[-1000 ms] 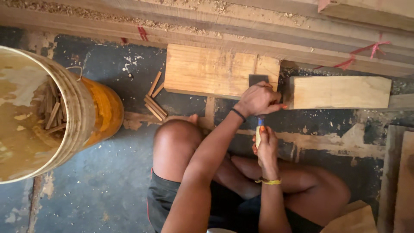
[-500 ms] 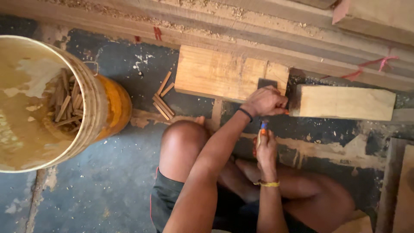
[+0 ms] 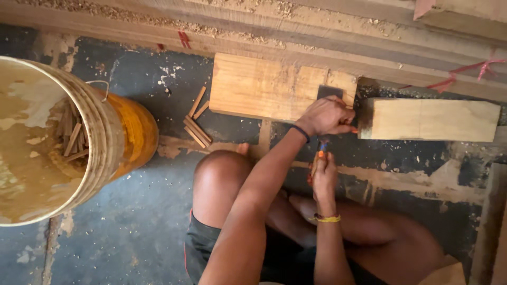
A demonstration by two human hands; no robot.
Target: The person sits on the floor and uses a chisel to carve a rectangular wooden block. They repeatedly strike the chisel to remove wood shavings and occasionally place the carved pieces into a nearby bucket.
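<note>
Since a moment ago, my left hand [image 3: 326, 116] stays clamped on the dark flat blade [image 3: 330, 93] against the pale wooden board [image 3: 264, 87]; my right hand [image 3: 323, 174] grips the orange-handled striking tool [image 3: 322, 148] below it, ready.

Warm, even daylight, fairly bright, no hard glare. Soft shadows only: a dark patch falls on the floor under the person's bent arms and legs, and beside the end of the pale rectangular wooden block [image 3: 430, 120]. The big round yellow plastic bucket [image 3: 119, 137] is lit on its rim, and its inside is dull. Wide-angle bend shows at the edges; the bucket bulges at left. Focus mostly sharp, with slight softness on the left hand [image 3: 327, 115] and the frame's lower corners.
</note>
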